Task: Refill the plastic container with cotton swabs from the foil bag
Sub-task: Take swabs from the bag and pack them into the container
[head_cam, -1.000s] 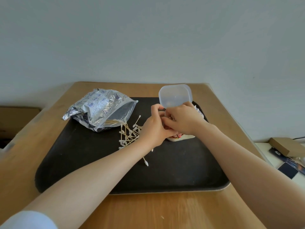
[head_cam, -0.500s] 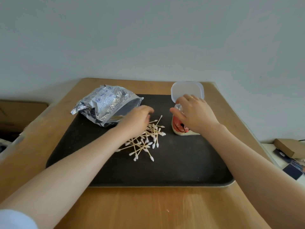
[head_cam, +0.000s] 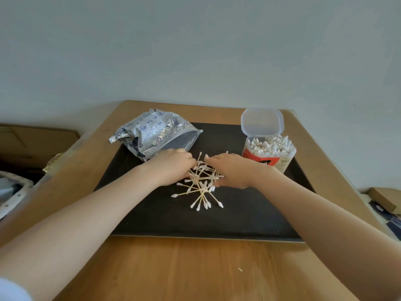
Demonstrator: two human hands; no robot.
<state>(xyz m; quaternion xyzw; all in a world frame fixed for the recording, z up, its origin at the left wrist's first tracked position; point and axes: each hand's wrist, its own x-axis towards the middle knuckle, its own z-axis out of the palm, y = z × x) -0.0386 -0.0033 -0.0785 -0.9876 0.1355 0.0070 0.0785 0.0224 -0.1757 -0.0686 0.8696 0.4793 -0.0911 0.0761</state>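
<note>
A loose pile of cotton swabs with wooden sticks lies in the middle of the black tray. My left hand and my right hand rest on either side of the pile's far end, fingers touching the swabs. Whether either hand grips any swabs is hidden. The crumpled foil bag lies at the tray's back left, just behind my left hand. The plastic container stands at the back right, packed with upright swabs, its clear lid flipped open behind it.
The tray sits on a wooden table against a pale wall. A brown box and dark items lie off the table's right edge. Cardboard and clutter sit low to the left.
My right hand has left the container and moved left to the swab pile. My left hand has stayed by the pile. The container now stands uncovered.
</note>
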